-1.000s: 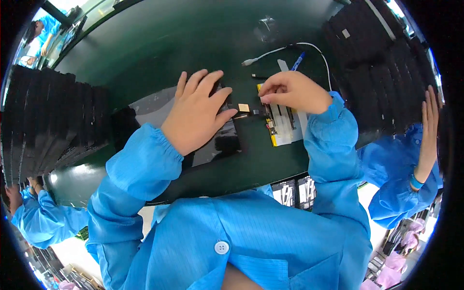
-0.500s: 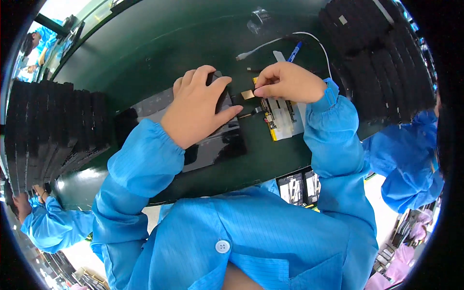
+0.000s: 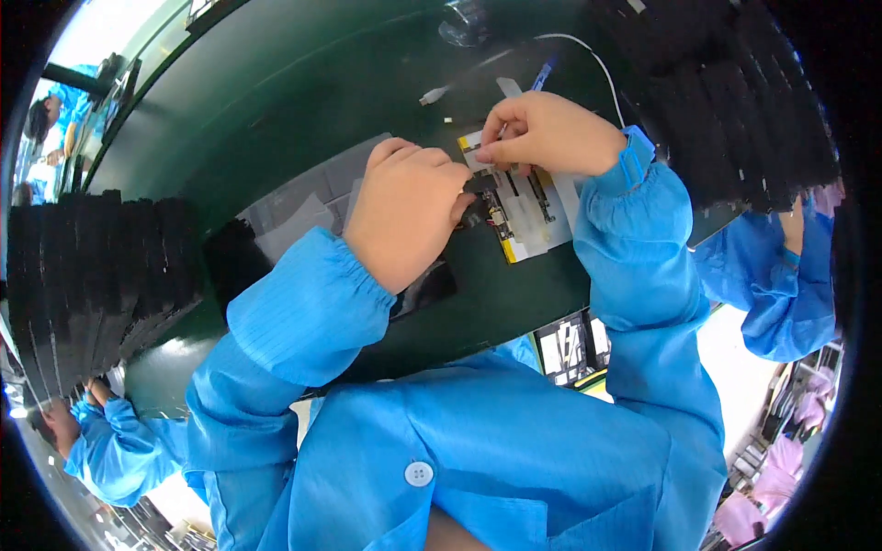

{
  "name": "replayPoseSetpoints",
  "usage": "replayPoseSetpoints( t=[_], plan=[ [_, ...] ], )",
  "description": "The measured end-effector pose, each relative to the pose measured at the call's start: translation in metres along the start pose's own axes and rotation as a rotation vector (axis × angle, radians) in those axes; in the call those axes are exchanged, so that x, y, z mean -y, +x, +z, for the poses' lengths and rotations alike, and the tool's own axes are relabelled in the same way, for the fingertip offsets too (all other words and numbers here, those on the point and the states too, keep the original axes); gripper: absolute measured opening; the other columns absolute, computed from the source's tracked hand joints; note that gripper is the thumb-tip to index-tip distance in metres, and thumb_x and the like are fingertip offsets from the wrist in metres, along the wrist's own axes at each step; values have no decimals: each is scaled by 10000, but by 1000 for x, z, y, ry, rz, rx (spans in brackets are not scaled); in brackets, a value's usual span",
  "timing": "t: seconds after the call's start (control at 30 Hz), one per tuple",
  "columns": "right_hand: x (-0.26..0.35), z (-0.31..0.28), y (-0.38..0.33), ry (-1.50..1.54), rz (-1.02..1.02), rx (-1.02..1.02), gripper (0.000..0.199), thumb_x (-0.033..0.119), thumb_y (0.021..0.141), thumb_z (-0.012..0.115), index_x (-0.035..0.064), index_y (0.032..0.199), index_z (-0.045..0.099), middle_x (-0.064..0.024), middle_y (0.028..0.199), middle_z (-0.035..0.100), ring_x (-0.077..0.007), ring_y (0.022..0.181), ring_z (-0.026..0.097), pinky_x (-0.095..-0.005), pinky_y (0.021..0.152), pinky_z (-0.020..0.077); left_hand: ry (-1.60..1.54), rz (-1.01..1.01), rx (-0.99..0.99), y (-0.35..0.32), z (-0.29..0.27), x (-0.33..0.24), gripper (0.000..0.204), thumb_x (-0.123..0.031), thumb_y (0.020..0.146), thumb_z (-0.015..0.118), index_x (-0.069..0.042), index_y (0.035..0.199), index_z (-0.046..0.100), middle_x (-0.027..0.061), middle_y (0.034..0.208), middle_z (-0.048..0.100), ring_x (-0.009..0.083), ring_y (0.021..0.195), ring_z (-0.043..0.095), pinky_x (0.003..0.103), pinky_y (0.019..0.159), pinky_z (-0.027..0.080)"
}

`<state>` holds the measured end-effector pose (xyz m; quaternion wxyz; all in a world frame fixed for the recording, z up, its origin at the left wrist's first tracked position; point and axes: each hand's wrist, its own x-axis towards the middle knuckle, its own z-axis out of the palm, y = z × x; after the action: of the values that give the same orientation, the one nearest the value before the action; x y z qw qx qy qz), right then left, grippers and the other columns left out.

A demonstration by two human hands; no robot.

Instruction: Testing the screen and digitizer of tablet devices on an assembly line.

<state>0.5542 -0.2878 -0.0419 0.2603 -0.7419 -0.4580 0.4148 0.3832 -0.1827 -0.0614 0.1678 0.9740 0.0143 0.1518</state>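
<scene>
Bent and drawn together, the fingers of my left hand (image 3: 409, 211) sit at the left edge of a circuit board (image 3: 499, 217). A short dark strip (image 3: 481, 185) shows at their tips, but what they grip is unclear. The board is fixed along a flat silver-white battery pack (image 3: 537, 225) with yellow ends. Over the pack's far end, my right hand (image 3: 554, 138) pinches thumb against forefinger; whatever is between them is too small to name. Under my left hand and forearm lies a dark glossy flat panel (image 3: 430, 288), partly covered.
Tall black stacks stand at left (image 3: 101, 285) and right (image 3: 735, 138). Beyond my right hand lie a blue pen (image 3: 543, 75), a white cable (image 3: 602, 69) and a crumpled clear plastic piece (image 3: 464, 23). Co-workers' blue sleeves show at left (image 3: 119, 450) and right (image 3: 767, 285).
My left hand has moved right to the board, and its spread fingers have closed. My right hand stays pinched by the pack's far end. The small gold piece near it no longer shows.
</scene>
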Motion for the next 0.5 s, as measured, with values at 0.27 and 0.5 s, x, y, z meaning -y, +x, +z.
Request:
replayPoseSetpoints(
  t=[0.27,0.5],
  plan=[
    [-1,-2,-3,-73,1,-23,316,327,818,627,19,891,615,-65,732,607,-114,598,539,-263,551,448,-20,-27,17,-4,-10,-5,154,-112,679,698,-57,814,650,96,764,623,268,772,595,402,890,422],
    [-1,-2,-4,-83,-42,-20,330,342,827,605,22,905,617,-69,738,608,-124,610,564,-276,542,463,-25,-91,23,-7,-19,-6,152,-100,691,694,-52,831,656,87,756,625,254,774,600,405,912,416]
  ],
)
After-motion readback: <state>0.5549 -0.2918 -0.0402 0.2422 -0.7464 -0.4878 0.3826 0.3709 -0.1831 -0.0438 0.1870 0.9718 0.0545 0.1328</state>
